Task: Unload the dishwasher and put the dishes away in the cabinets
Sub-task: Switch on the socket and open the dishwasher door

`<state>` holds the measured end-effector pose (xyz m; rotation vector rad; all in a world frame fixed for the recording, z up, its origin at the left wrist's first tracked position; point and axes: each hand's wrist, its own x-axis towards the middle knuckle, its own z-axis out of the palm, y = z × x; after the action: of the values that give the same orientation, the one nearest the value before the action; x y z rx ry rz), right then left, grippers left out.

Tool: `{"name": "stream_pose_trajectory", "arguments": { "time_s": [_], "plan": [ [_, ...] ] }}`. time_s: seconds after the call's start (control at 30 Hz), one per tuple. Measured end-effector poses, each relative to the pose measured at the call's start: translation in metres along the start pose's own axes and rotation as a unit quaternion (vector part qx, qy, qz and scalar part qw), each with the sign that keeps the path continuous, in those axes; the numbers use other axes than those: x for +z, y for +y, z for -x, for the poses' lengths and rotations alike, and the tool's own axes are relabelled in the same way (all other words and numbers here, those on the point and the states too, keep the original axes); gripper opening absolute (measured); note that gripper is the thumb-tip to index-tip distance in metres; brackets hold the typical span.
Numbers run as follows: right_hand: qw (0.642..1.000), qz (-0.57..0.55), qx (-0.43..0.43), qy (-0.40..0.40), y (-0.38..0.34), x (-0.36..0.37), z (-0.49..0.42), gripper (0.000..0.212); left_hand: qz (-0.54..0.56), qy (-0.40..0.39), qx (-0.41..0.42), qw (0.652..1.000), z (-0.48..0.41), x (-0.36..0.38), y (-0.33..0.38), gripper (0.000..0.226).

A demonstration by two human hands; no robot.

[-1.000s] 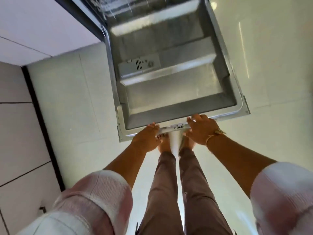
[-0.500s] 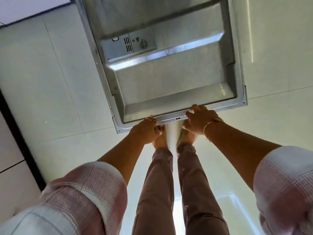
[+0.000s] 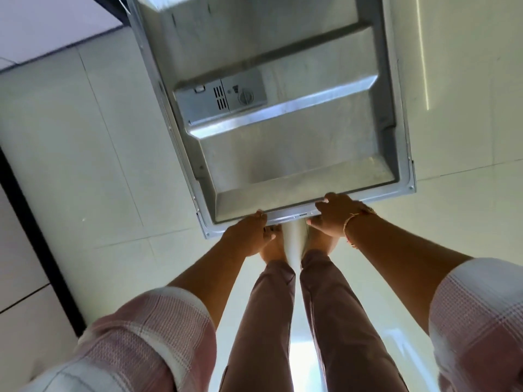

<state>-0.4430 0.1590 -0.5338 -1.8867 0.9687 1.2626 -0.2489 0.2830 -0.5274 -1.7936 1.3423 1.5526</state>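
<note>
Steel dishwasher door (image 3: 297, 159) above floor tiles (image 3: 85, 165); left hand (image 3: 246, 236), right hand (image 3: 334, 219) curl fingers round its edge.

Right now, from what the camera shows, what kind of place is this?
Most likely a home kitchen. A dishwasher door lies open, its steel inner side and detergent dispenser showing. The floor is pale glossy tile. White cabinet-like panels stand at the left.

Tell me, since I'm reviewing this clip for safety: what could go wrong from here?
1. The bare feet stand right at the near edge of the open dishwasher door; if it drops or swings, it might strike the toes.
2. The left hand and right hand both grip that metal rim, so fingers could be pinched or scraped if it slips.
</note>
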Motion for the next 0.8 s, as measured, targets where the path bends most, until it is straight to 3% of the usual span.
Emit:
{"name": "stream_pose_trajectory", "arguments": {
  "time_s": [0.13, 0.23, 0.3, 0.4, 0.47, 0.6, 0.7, 0.8],
  "plan": [
    [0.977, -0.211, 0.007, 0.028, -0.014, -0.032, 0.03, 0.065, 0.147, 0.055, -0.07, 0.985, 0.031, -0.03, 0.018, 0.059],
    [0.912, -0.403, 0.008, 0.075, -0.033, -0.089, 0.059, 0.056, 0.277, 0.152, -0.109, 0.943, 0.058, -0.085, 0.04, 0.045],
    [0.832, -0.548, 0.005, 0.091, -0.047, -0.132, 0.081, 0.053, 0.393, 0.197, -0.116, 0.891, 0.084, -0.132, 0.055, 0.035],
    [0.655, -0.752, -0.017, 0.07, -0.071, -0.184, 0.11, 0.049, 0.48, 0.256, -0.08, 0.835, 0.118, -0.191, 0.066, 0.013],
    [0.586, -0.807, -0.038, 0.06, -0.086, -0.216, 0.127, 0.047, 0.435, 0.304, -0.06, 0.846, 0.129, -0.231, 0.064, 0.014],
    [0.492, -0.864, -0.087, 0.057, -0.105, -0.262, 0.133, 0.042, 0.217, 0.405, -0.049, 0.887, 0.121, -0.319, 0.049, 0.028],
    [0.432, -0.893, -0.104, 0.074, -0.113, -0.279, 0.115, 0.041, 0.093, 0.431, -0.02, 0.898, 0.091, -0.378, 0.031, 0.041],
    [0.359, -0.923, -0.104, 0.095, -0.121, -0.294, 0.094, 0.038, 0.081, 0.421, 0.036, 0.903, 0.044, -0.429, 0.018, 0.037]
  ]
}}
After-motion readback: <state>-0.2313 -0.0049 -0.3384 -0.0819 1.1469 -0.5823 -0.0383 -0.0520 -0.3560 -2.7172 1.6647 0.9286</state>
